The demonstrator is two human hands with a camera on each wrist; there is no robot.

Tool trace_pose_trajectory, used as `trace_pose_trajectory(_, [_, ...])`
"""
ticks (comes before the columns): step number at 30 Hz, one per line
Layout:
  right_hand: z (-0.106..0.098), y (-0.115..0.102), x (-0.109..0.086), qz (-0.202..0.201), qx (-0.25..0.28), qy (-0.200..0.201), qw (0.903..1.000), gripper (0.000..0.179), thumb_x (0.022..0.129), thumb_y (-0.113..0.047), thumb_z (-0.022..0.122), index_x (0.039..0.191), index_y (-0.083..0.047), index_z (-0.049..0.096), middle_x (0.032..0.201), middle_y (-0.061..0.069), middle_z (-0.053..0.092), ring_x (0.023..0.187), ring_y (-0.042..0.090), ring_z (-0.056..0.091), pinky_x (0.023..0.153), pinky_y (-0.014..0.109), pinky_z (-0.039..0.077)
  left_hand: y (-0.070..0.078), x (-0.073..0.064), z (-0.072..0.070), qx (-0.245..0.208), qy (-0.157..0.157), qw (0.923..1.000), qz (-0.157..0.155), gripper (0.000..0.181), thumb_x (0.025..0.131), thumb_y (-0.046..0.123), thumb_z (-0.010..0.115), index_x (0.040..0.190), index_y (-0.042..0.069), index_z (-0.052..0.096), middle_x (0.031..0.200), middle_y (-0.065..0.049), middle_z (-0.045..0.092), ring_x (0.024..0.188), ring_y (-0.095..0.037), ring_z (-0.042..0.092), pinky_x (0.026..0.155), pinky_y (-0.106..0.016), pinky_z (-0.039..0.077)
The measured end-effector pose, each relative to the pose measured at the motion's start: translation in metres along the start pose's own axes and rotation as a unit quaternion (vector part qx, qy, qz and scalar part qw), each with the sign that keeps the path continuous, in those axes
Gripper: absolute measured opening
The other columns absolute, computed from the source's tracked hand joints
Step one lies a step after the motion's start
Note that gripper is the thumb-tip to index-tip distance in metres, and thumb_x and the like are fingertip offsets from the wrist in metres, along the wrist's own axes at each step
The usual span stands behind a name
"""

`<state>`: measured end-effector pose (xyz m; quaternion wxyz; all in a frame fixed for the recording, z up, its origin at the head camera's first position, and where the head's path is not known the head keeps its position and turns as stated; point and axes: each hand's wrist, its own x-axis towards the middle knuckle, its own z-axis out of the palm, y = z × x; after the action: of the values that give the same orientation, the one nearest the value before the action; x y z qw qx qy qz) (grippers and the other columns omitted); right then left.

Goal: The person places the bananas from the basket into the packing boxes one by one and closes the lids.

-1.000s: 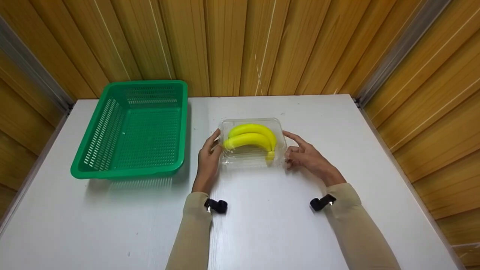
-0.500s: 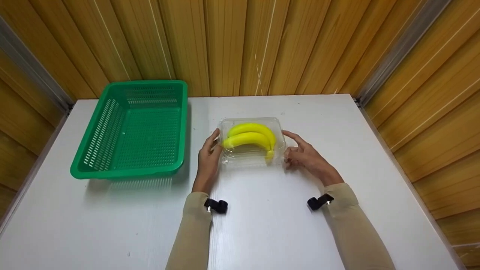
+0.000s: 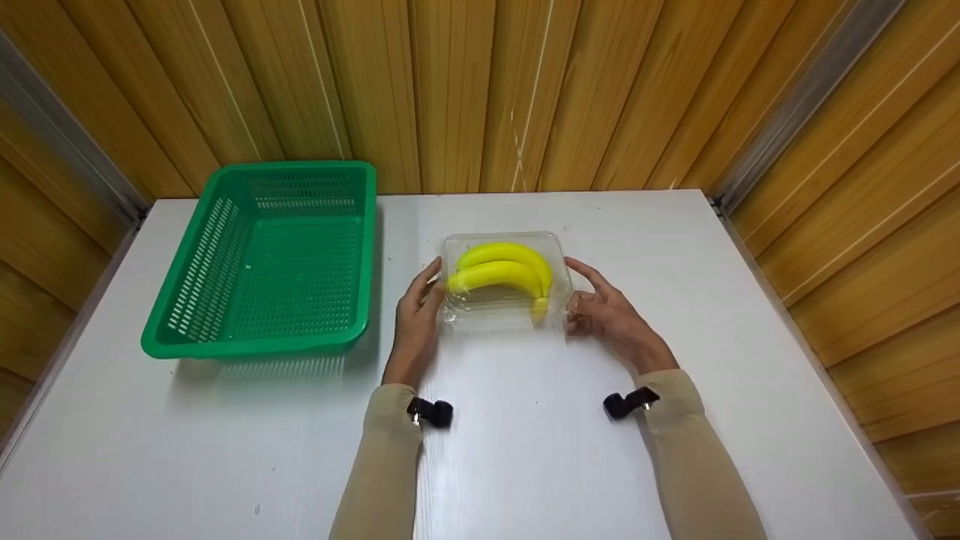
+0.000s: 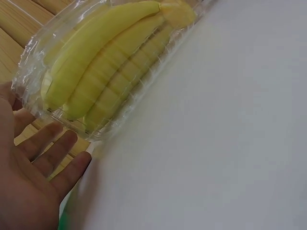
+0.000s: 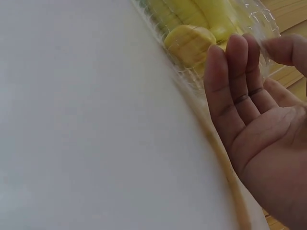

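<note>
A clear plastic clamshell container (image 3: 504, 315) sits at mid table, with a bunch of yellow bananas (image 3: 499, 277) inside it. My left hand (image 3: 416, 315) holds its left side, thumb and forefinger at the edge. In the left wrist view the other fingers (image 4: 53, 148) of that hand spread loosely below the plastic. On the opposite side, my right hand (image 3: 611, 315) pinches the container's right edge near its front corner. Its forefinger reaches along the side toward the back. The right wrist view shows the thumb (image 5: 288, 50) close to the fingertips (image 5: 237, 50) at the plastic edge.
A green plastic basket (image 3: 362, 300) with slotted walls and nothing in it stands left of the container. Wood-grain panels (image 3: 450, 97) rise behind and beside the white table (image 3: 525, 450). Both wrists carry small black cameras (image 3: 431, 412).
The container has shifted slightly toward the back of the table. My right hand and forearm have moved a little to the left; the left hand keeps nearly the same place.
</note>
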<state>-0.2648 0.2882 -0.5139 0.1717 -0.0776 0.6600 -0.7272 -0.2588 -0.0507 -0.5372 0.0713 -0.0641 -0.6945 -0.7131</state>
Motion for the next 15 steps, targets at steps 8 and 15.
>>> trace_pose_trajectory(8, [0.000,0.002,0.000,0.003,0.011,0.011,0.9999,0.076,0.102,-0.006,0.066,0.166,-0.032,0.036,0.091,0.010,0.067,0.076,0.024,0.067,0.076,0.037,0.063,0.007,-0.003,-0.011,0.033,-0.040,0.9986,0.010,0.064,0.100,0.009,0.061,0.161,0.007,0.046,0.161,-0.014,0.048,0.136,-0.033,0.057,0.110,-0.050,0.049])
trace_pose_trajectory(15, [-0.002,0.005,-0.001,-0.004,0.024,-0.001,0.9997,0.075,0.104,-0.005,0.065,0.167,-0.031,0.034,0.091,0.009,0.067,0.077,0.025,0.069,0.077,0.040,0.063,0.007,-0.007,-0.016,0.068,-0.061,0.9956,0.020,0.065,0.098,0.008,0.065,0.160,0.010,0.048,0.157,-0.015,0.052,0.125,-0.033,0.064,0.102,-0.048,0.056])
